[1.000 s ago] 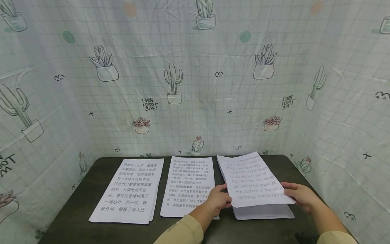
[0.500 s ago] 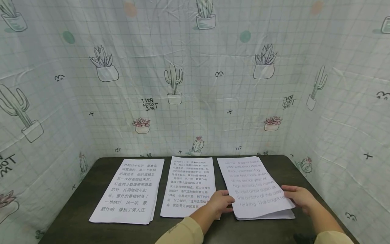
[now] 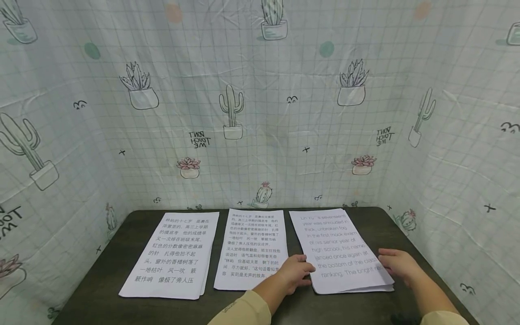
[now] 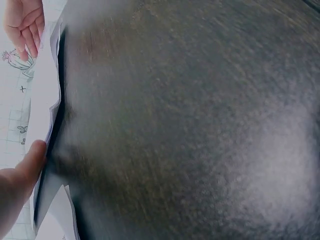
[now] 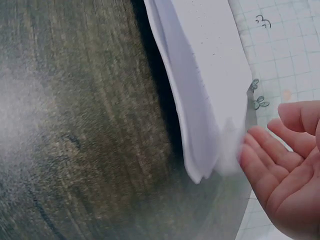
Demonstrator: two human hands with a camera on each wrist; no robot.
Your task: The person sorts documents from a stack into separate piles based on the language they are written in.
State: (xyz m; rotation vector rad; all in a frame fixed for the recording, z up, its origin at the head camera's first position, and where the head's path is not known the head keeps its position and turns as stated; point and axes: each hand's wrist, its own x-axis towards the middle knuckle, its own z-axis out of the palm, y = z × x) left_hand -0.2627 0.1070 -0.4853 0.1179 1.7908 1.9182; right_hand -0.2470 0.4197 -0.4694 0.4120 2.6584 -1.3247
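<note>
Presently, one rectangular stack of white printed paper sheets point(image 3: 335, 248), rightmost of three on the dark wood-grained tabletop point(image 3: 107, 271), lies lengthwise front-to-back between left hand point(image 3: 292, 273) and right hand point(image 3: 400, 265), relaxed fingers touching either long edge, clasping nothing.

The scene is enclosed at the far, left and right sides by a creased, pale grid-patterned cloth point(image 3: 264, 117). It is printed with potted cacti point(image 3: 233, 132), reddish succulents point(image 3: 189, 172), green and orange dots point(image 3: 327, 48), and mirror-reversed lettering point(image 3: 199, 139). A dark tabletop point(image 3: 97, 271) with rounded far corners is bordered by it. At the near right, an unidentifiable dark object point(image 3: 405, 318) is cut off by the frame edge.
</note>
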